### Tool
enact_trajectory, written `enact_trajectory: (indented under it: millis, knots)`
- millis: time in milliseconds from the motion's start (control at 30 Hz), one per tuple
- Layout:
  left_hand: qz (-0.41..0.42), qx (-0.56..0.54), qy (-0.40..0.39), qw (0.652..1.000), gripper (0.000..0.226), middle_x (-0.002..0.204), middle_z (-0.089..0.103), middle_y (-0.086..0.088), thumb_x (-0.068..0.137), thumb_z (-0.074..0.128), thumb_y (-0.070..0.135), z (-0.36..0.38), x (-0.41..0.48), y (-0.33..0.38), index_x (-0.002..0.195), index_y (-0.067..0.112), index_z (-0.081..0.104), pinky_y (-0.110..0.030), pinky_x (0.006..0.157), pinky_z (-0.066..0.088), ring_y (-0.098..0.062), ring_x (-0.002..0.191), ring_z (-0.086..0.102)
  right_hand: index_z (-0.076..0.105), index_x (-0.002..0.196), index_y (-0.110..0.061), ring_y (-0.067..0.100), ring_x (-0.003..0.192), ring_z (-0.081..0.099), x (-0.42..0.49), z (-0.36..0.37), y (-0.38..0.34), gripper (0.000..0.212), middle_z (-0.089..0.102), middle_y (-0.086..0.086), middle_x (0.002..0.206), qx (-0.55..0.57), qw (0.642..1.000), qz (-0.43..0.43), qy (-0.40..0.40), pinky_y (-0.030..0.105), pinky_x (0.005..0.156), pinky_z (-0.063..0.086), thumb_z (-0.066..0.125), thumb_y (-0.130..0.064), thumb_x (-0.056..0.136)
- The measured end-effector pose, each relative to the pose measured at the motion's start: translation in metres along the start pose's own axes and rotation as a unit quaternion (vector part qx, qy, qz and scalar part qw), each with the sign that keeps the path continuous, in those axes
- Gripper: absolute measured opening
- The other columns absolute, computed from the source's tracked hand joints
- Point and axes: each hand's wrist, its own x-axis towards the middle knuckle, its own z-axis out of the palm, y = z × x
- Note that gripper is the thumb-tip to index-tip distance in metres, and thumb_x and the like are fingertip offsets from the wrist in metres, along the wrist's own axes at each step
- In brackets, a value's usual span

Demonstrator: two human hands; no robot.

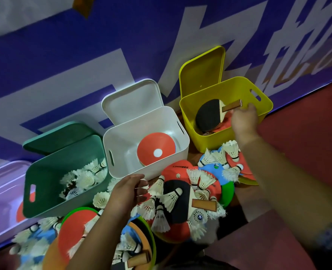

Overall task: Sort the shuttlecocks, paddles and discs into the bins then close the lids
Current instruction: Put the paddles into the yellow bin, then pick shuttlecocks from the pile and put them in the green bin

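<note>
The green bin (pixel 44 184) holds several white shuttlecocks (pixel 87 178). A red disc (pixel 155 149) lies in the white bin (pixel 126 137). In the yellow bin (pixel 229 88) a black paddle (pixel 210 114) leans with its wooden handle up. My right hand (pixel 245 119) hovers at the tip of that handle, which shows bare outside my fingers. My left hand (pixel 126 191) is over the mixed pile and pinches a shuttlecock (pixel 144 184) between thumb and fingers. Another black-and-red paddle (pixel 180 199) lies in the pile under shuttlecocks.
All three lids stand open behind their bins, against a purple and white banner (pixel 83 55). A lilac bin lid (pixel 3 191) lies at the far left. Discs, shuttlecocks and a paddle handle (pixel 139 258) cover the floor in front; red floor (pixel 307 133) lies to the right.
</note>
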Motion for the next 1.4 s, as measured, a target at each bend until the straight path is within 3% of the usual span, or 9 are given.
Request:
enact_trajectory:
  millis: [67, 167, 233, 300, 433, 833, 1067, 1333, 1400]
  knots:
    - [-0.005, -0.003, 0.003, 1.0, 0.023, 0.087, 0.071, -0.013, 0.1, 0.06, 0.015, -0.001, 0.002, -0.004, 0.116, 0.002, 0.069, -0.04, 0.071, 0.053, -0.024, 0.065, 0.057, 0.046, 0.146, 0.003, 0.027, 0.099, 0.058, 0.002, 0.003, 0.004, 0.047, 0.057, 0.012, 0.107, 0.018, 0.999, 0.001, -0.027, 0.023, 0.071, 0.045, 0.047, -0.011, 0.101]
    - [-0.008, 0.006, 0.005, 1.0, 0.024, 0.088, 0.073, -0.012, 0.1, 0.06, 0.016, 0.003, 0.005, -0.007, 0.118, 0.003, 0.07, -0.041, 0.073, 0.053, -0.025, 0.066, 0.059, 0.06, 0.14, -0.006, 0.033, 0.11, 0.067, -0.015, 0.007, 0.011, 0.038, 0.068, 0.021, 0.123, 0.038, 0.998, 0.013, -0.041, 0.016, 0.076, 0.049, 0.05, -0.013, 0.104]
    - [-0.006, 0.005, -0.003, 1.0, 0.024, 0.087, 0.072, -0.011, 0.101, 0.061, 0.017, 0.007, 0.005, -0.006, 0.118, 0.004, 0.069, -0.041, 0.073, 0.051, -0.024, 0.067, 0.059, 0.069, 0.128, -0.012, 0.024, 0.11, 0.072, -0.033, 0.011, 0.017, 0.034, 0.072, 0.013, 0.123, 0.044, 0.997, -0.012, -0.069, 0.032, 0.093, 0.056, 0.052, -0.01, 0.099]
    - [-0.001, 0.007, -0.013, 1.0, 0.023, 0.088, 0.072, -0.01, 0.101, 0.061, 0.018, 0.012, 0.003, -0.002, 0.118, 0.005, 0.069, -0.042, 0.073, 0.05, -0.023, 0.067, 0.06, 0.073, 0.111, -0.02, 0.016, 0.105, 0.073, -0.055, 0.013, 0.018, 0.03, 0.074, 0.002, 0.118, 0.033, 0.993, -0.034, -0.104, 0.04, 0.097, 0.059, 0.051, -0.006, 0.097]
    - [0.015, 0.012, -0.024, 1.0, 0.021, 0.087, 0.072, -0.01, 0.101, 0.061, 0.017, 0.019, -0.002, 0.005, 0.117, 0.006, 0.069, -0.037, 0.068, 0.049, -0.021, 0.065, 0.06, 0.073, 0.099, -0.027, 0.01, 0.094, 0.074, -0.092, 0.019, 0.016, 0.025, 0.077, -0.009, 0.103, 0.001, 0.99, -0.069, -0.122, 0.042, 0.09, 0.062, 0.052, -0.014, 0.1]
    - [0.037, -0.013, 0.004, 0.999, 0.019, 0.091, 0.074, -0.01, 0.104, 0.056, 0.012, -0.035, -0.017, 0.001, 0.115, 0.007, 0.07, -0.036, 0.065, 0.055, -0.022, 0.069, 0.064, 0.071, 0.09, -0.031, 0.015, 0.085, 0.073, -0.193, 0.081, 0.007, 0.028, 0.078, -0.013, 0.09, -0.06, 0.954, -0.117, -0.269, 0.043, 0.081, 0.061, 0.049, -0.015, 0.096]
    - [0.022, -0.069, 0.094, 0.993, 0.017, 0.087, 0.074, -0.006, 0.104, 0.057, 0.014, -0.127, -0.039, -0.03, 0.114, 0.008, 0.07, -0.034, 0.067, 0.052, -0.022, 0.071, 0.063, 0.074, 0.098, -0.024, 0.006, 0.069, 0.067, -0.289, 0.144, 0.01, 0.028, 0.078, -0.005, 0.09, -0.131, 0.862, -0.13, -0.473, 0.036, 0.072, 0.059, 0.051, -0.008, 0.1]
    - [0.007, -0.114, 0.222, 0.968, 0.012, 0.086, 0.075, -0.008, 0.102, 0.063, 0.02, -0.239, -0.072, -0.073, 0.103, 0.01, 0.07, -0.032, 0.065, 0.054, -0.021, 0.068, 0.067, 0.07, 0.092, -0.037, 0.029, 0.079, 0.072, -0.383, 0.218, 0.037, 0.024, 0.077, -0.012, 0.09, -0.26, 0.764, -0.176, -0.563, 0.038, 0.059, 0.053, 0.052, -0.021, 0.099]
    - [0.001, -0.12, 0.252, 0.96, 0.014, 0.09, 0.075, -0.009, 0.102, 0.062, 0.022, -0.267, -0.077, -0.086, 0.103, 0.011, 0.071, -0.034, 0.067, 0.055, -0.022, 0.071, 0.067, 0.07, 0.094, -0.037, 0.027, 0.081, 0.073, -0.4, 0.23, 0.045, 0.022, 0.076, -0.009, 0.096, -0.285, 0.74, -0.186, -0.58, 0.037, 0.06, 0.054, 0.053, -0.023, 0.1]
